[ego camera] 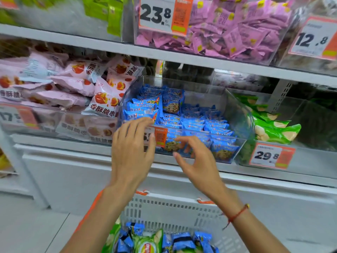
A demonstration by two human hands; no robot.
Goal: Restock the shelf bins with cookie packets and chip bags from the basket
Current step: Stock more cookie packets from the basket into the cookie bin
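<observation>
Right, head view only: shop aisle, white metal shelving (182,57) in tiers, pale floor (36,230) at 7 o'clock. Middle tier holds clear plastic bins side by side. The centre bin (237,110) is part-filled with blue cookie packets (200,123), stacked higher on its left side; an orange-and-white price tag (160,136) sits on its front wall. Left hand (131,150) reaches to the bin's front rim, fingers straight and slightly apart, tips touching or just above the packets at the left front, holding nothing. Right hand (197,161) is just in front of the bin's front wall, fingers loosely curled and spread, nothing in them; a red string bracelet (237,214) is on that wrist.

At 6 o'clock, a white slotted basket (173,209) with orange handle clips holds more blue cookie packets (184,240) and green chip bags (147,241); its lower part is cut off by the frame edge.

At 9 o'clock, a bin of pink date-snack bags (102,99). At 3 o'clock, a bin of green chip bags (269,128) tagged 29.8 (271,156). Top tier: purple packets (237,30) behind a 23.8 tag (164,13), green packs (109,13) at 11 o'clock, a 12.8 tag (315,39) partly cut off. Back of the middle tier is dark, contents unreadable. The centre tag's digits are hidden by the left hand.
</observation>
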